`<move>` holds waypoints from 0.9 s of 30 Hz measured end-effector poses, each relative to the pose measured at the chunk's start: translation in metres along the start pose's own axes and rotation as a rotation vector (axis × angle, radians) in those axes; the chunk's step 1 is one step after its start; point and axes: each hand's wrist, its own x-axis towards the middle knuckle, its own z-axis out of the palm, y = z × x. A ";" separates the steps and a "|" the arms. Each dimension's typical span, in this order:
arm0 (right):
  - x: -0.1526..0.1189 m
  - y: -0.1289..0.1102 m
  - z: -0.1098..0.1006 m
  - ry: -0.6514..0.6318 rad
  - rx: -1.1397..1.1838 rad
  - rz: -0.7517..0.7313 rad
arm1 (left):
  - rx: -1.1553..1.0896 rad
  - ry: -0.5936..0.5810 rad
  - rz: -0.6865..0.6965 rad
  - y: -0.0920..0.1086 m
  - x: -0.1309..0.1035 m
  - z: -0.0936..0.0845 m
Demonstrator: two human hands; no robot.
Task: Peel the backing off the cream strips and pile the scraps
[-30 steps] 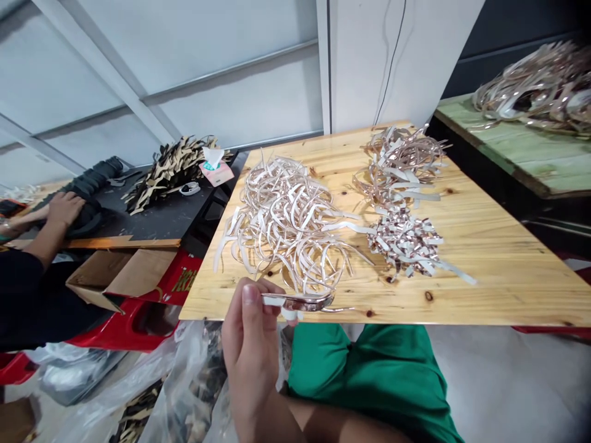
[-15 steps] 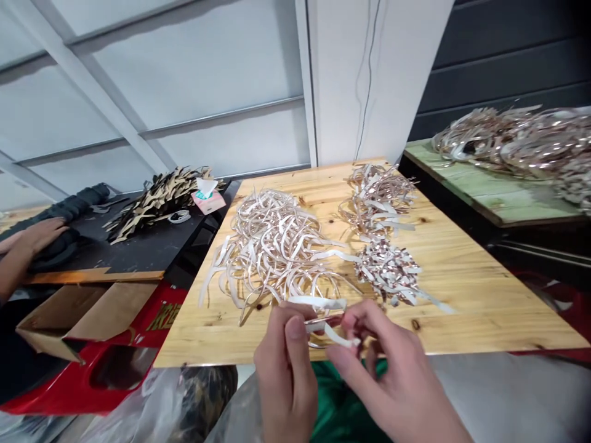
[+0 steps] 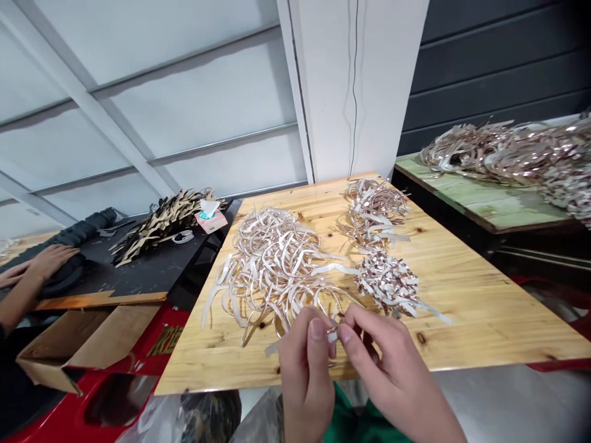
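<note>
At the front edge of the wooden table, my left hand [image 3: 307,363] and my right hand [image 3: 385,357] are close together, both closed. Between their fingertips is a thin strip [image 3: 332,335], white on one side and shiny rose gold on the other, bent over at a small fold. Most of the strip is hidden by my fingers. Just beyond my left hand lies a loose heap of long curled strips [image 3: 277,258]. Past my right hand sits a dense cluster of short folded pieces [image 3: 386,280], and behind that a looser bunch of strips [image 3: 376,209].
At left, another person's hand [image 3: 53,261] rests on dark rolled material on a black table [image 3: 138,274]. That table also bears black-and-tan strips [image 3: 168,221] and a tissue box [image 3: 211,218]. An open cardboard box [image 3: 111,335] stands below. More strips [image 3: 503,151] lie on a green table at right.
My hands have drawn closer together, and the strip that hung in a loop between them is now mostly hidden in my fingers. The whole view has shifted slightly.
</note>
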 end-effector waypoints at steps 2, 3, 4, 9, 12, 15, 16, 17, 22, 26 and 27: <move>-0.003 0.003 0.002 0.028 0.038 -0.018 | -0.050 -0.047 0.011 -0.006 -0.001 0.001; -0.006 0.005 0.003 0.058 0.058 -0.031 | -0.060 -0.096 0.024 -0.009 -0.002 0.001; -0.008 0.007 0.005 0.082 0.076 -0.042 | -0.065 -0.158 0.036 -0.012 -0.003 0.001; -0.018 0.015 0.007 0.099 0.160 -0.035 | -0.056 -0.050 -0.121 -0.019 -0.014 0.014; -0.018 0.016 0.005 0.175 0.242 0.020 | -0.109 0.107 -0.137 -0.019 -0.017 0.028; -0.017 0.017 0.005 0.258 0.392 0.122 | -0.195 0.090 -0.150 -0.021 -0.015 0.039; -0.016 0.018 0.006 0.278 0.460 0.159 | -0.236 0.086 -0.173 -0.022 -0.013 0.041; -0.016 0.020 0.007 0.297 0.530 0.189 | -0.287 0.083 -0.197 -0.023 -0.012 0.043; -0.011 0.027 0.012 0.365 0.855 0.288 | -0.553 0.079 -0.278 -0.028 -0.003 0.048; -0.001 0.017 0.012 0.457 1.110 0.328 | -0.762 0.064 -0.350 -0.025 0.004 0.050; 0.002 0.014 0.011 0.472 1.181 0.323 | -0.808 0.069 -0.385 -0.024 0.005 0.051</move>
